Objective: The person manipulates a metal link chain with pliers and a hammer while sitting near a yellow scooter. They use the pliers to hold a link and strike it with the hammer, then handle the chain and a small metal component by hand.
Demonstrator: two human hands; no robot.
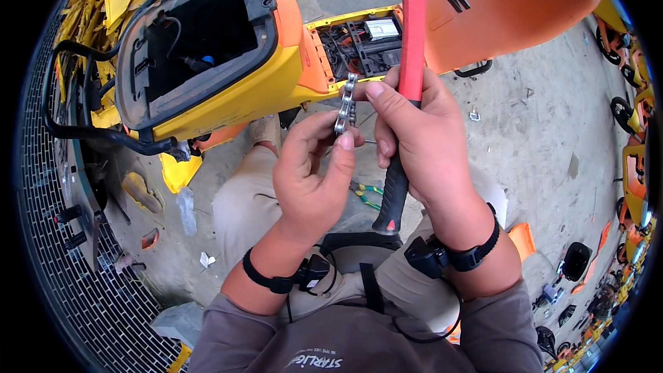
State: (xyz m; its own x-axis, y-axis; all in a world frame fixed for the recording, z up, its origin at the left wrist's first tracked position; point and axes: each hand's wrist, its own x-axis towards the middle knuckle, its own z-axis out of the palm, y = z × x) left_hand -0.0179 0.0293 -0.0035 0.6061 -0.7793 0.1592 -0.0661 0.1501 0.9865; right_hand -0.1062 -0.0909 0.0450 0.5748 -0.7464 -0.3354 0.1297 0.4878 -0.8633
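- A person's left hand (314, 169) pinches a short metal chain (346, 102) between thumb and fingers, in front of the body.
- The right hand (431, 135) is closed around a claw hammer (413, 41), head up; its thumb and forefinger reach toward the chain, though I can't tell whether they touch it.
- The chain looks light and sturdy, bending at its links, perhaps greasy; I'd pinch the side plates.
- The hammer is likely top-heavy; its black grip should hold best.
- Beyond stands a yellow-and-orange scooter (293, 76).
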